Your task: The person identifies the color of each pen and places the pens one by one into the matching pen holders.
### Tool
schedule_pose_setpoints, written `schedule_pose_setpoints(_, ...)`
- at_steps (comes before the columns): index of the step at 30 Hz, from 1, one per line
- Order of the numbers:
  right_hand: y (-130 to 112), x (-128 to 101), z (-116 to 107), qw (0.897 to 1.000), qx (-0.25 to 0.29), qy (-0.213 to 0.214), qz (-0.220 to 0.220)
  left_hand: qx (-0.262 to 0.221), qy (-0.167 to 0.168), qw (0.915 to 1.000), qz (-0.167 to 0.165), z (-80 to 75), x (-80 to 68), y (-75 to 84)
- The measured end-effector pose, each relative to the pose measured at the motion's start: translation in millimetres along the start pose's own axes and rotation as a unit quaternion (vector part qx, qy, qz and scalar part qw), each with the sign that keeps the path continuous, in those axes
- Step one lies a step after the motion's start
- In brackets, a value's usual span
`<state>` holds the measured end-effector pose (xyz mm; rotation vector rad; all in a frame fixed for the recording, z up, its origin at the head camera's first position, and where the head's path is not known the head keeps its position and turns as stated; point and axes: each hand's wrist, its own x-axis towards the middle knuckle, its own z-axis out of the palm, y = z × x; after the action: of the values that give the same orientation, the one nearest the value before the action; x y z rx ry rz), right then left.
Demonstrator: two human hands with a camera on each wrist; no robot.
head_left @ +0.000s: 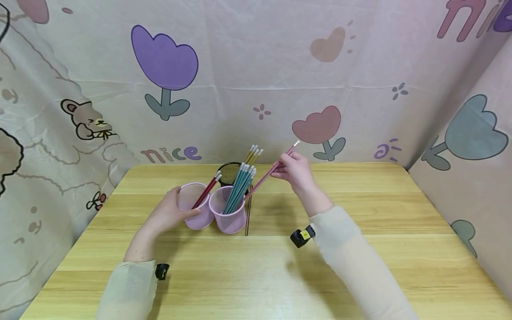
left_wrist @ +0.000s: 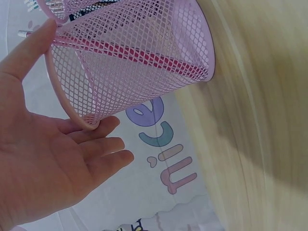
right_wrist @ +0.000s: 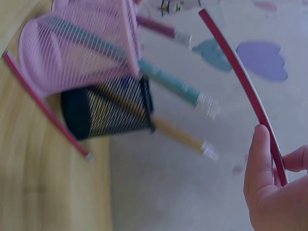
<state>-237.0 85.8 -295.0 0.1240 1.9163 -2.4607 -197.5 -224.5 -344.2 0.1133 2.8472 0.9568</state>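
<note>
My left hand (head_left: 170, 212) grips a pink mesh pencil cup (head_left: 198, 221) by its rim, thumb on one side and fingers on the other. Red pencils (head_left: 206, 191) lean inside that cup; its mesh shows them in the left wrist view. Between thumb and fingers, my right hand (head_left: 298, 173) pinches a red pencil (right_wrist: 240, 72), held slanted with its white-tipped end up. The lower end overlaps the rim of a second pink mesh cup (head_left: 231, 224) in the head view. Teal pencils (head_left: 240, 189) fill this second cup, which stands right beside the first.
Behind the pink cups stands a black mesh cup (right_wrist: 77, 113) with yellow pencils (head_left: 253, 155). Another red pencil (head_left: 249, 213) lies on the wooden table (head_left: 272, 275), just right of the second pink cup. A printed cloth (head_left: 248, 53) hangs behind the table and at both sides.
</note>
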Motion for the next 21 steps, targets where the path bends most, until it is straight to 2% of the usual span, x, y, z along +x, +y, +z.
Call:
schedule_pose_setpoints(6,-4.4,-11.9,29.2,1.0,-0.015,-0.004,-0.027,-0.003,0.002,1.0,0.003,0.4,0.3,-0.9)
schedule_pose_setpoints(12,0.0,-17.7,54.3,0.999,-0.029,-0.016,-0.033,0.006,0.008,0.9998,0.017,1.5,-1.1,-1.3)
schedule_pose_setpoints(21,7.2,-18.4,70.6,0.998,-0.049,-0.01,-0.042,0.094,0.015,0.9939,0.056,8.8,-4.2,-6.9)
